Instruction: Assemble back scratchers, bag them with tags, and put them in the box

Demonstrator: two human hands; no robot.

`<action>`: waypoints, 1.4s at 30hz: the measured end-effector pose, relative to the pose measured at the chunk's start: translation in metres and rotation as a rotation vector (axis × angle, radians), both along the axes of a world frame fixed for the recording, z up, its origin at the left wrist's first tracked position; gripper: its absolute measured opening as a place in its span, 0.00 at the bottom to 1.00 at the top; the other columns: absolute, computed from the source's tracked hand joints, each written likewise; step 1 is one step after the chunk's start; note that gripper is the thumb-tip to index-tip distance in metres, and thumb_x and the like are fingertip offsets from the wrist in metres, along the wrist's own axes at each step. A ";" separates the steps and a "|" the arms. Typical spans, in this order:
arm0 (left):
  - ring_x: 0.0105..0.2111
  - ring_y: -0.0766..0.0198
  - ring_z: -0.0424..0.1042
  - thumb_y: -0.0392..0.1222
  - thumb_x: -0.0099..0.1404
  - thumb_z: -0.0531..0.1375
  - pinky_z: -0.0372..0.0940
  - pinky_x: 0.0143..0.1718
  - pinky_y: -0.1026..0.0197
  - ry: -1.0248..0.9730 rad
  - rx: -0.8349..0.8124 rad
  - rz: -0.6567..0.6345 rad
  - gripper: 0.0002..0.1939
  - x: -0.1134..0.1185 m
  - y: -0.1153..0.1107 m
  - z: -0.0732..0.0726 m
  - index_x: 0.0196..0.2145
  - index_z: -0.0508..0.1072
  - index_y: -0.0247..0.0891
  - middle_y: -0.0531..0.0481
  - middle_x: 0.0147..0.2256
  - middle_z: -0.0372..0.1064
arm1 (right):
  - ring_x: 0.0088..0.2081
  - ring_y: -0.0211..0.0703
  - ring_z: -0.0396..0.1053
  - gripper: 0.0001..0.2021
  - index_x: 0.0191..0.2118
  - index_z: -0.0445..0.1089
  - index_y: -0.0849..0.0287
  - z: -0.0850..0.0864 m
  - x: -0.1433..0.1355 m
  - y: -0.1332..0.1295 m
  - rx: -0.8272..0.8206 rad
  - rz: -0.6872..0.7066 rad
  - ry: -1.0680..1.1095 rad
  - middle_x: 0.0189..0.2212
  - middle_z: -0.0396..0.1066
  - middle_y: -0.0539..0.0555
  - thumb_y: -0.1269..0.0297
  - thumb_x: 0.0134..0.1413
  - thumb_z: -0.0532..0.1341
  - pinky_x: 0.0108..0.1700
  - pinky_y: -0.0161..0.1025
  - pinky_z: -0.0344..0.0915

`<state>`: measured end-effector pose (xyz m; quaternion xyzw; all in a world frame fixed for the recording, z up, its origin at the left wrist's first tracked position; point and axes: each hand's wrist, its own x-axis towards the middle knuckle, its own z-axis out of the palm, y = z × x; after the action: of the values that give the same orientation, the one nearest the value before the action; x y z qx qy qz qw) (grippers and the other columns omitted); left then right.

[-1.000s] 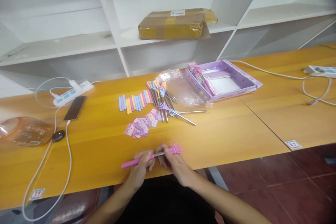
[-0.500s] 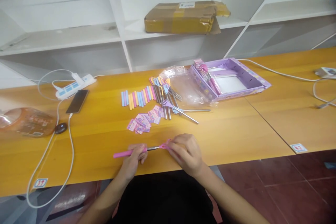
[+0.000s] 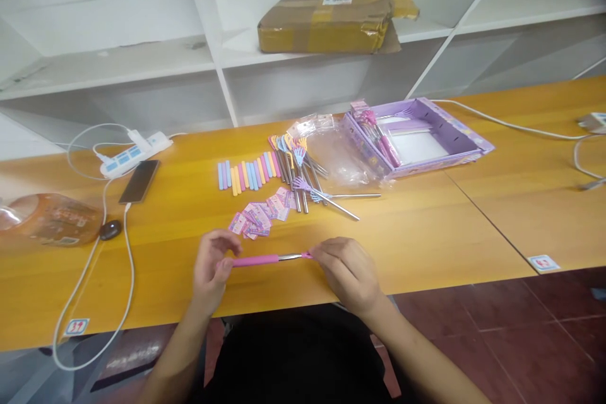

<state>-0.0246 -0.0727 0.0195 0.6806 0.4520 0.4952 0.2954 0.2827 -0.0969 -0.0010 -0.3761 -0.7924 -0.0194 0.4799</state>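
Observation:
A stick with a pink sleeve (image 3: 258,260), a short metal rod and a pink head lies level between my hands near the table's front edge. My right hand (image 3: 348,270) is closed round the pink head, hiding most of it. At the sleeve's left end is my left hand (image 3: 212,268), thumb at the tip and fingers curved apart above it. Beyond them lie pink printed cards (image 3: 258,218), a row of pink, blue and yellow sleeves (image 3: 249,175), and a pile of metal sticks with coloured hand-shaped heads (image 3: 303,167).
Clear plastic bags (image 3: 338,154) lie beside a purple tray (image 3: 442,163) holding wrapped pink items. A power strip (image 3: 137,154), phone (image 3: 139,181), white cables and an orange container (image 3: 52,219) are on the left. A taped carton (image 3: 326,25) sits on the shelf.
My left hand has slid left from the sleeve's middle to its far end, and its fingers have opened. The stick and my right hand have shifted slightly right.

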 end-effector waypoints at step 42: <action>0.38 0.55 0.78 0.33 0.77 0.52 0.72 0.41 0.55 1.199 0.418 -0.088 0.15 -0.135 0.014 0.042 0.50 0.77 0.43 0.46 0.39 0.78 | 0.33 0.45 0.81 0.09 0.39 0.79 0.52 0.017 0.248 -0.012 0.089 -0.551 -0.310 0.33 0.83 0.53 0.70 0.58 0.76 0.41 0.41 0.76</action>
<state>-0.1592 -0.0588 0.0614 0.9007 0.4044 0.0932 -0.1281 0.5311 -0.1088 0.0164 -0.5477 -0.7227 -0.2406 0.3462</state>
